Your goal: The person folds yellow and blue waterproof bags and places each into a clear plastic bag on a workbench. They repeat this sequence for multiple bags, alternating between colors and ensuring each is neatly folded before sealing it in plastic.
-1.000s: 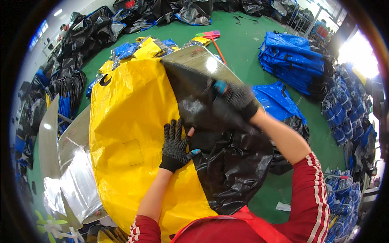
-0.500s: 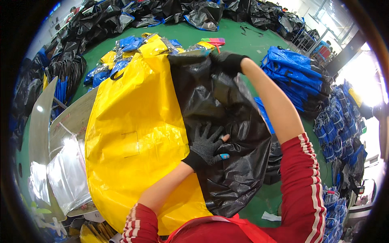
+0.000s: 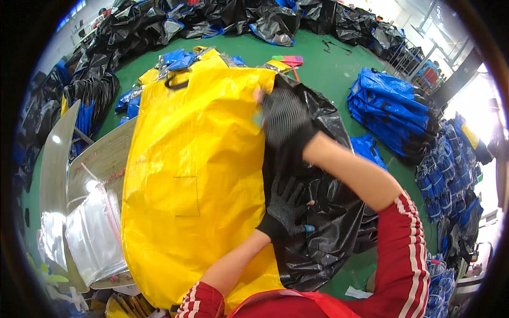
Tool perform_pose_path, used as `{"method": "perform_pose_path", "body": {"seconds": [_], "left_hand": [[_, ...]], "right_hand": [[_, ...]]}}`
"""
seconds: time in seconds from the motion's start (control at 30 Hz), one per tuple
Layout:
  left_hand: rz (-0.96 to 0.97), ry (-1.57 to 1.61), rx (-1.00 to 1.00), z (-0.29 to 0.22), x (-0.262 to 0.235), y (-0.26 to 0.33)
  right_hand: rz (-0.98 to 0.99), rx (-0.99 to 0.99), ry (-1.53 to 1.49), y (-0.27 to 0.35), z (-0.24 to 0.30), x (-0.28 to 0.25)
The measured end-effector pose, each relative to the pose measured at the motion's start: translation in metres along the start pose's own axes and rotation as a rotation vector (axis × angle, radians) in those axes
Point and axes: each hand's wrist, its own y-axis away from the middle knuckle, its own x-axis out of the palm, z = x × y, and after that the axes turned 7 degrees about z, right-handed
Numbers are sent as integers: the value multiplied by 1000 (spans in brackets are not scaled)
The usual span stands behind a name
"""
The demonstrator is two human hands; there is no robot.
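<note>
Head-worn fisheye — close, looking down

Big bag (image 3: 196,175): I saw it lying across the table (image 3: 101,159).
Liner (image 3: 318,233): overlapped its right edge.
Clear sleeves (image 3: 93,238): table's near-left corner.

Across the table (image 3: 101,159), we see the yellow bag (image 3: 196,175) and black plastic sheet (image 3: 323,222) taking nearly all the surface, leaving bare metal only along the left edge. That strip is partly blocked by a stack of clear plastic sleeves (image 3: 93,238). Beyond the far end lies open green floor (image 3: 318,69), hemmed by black bag heaps (image 3: 222,16) and blue bag stacks (image 3: 392,111).
</note>
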Motion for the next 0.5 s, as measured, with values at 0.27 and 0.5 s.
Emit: {"method": "perform_pose_path", "body": {"seconds": [0.27,0.5], "left_hand": [[78,28,-123,-7,-1,-7],[-233,24,-196,47,-55,-29]], "right_hand": [[380,-10,-64,43,18,-10],[144,770,-253,156,-15,-74]]}}
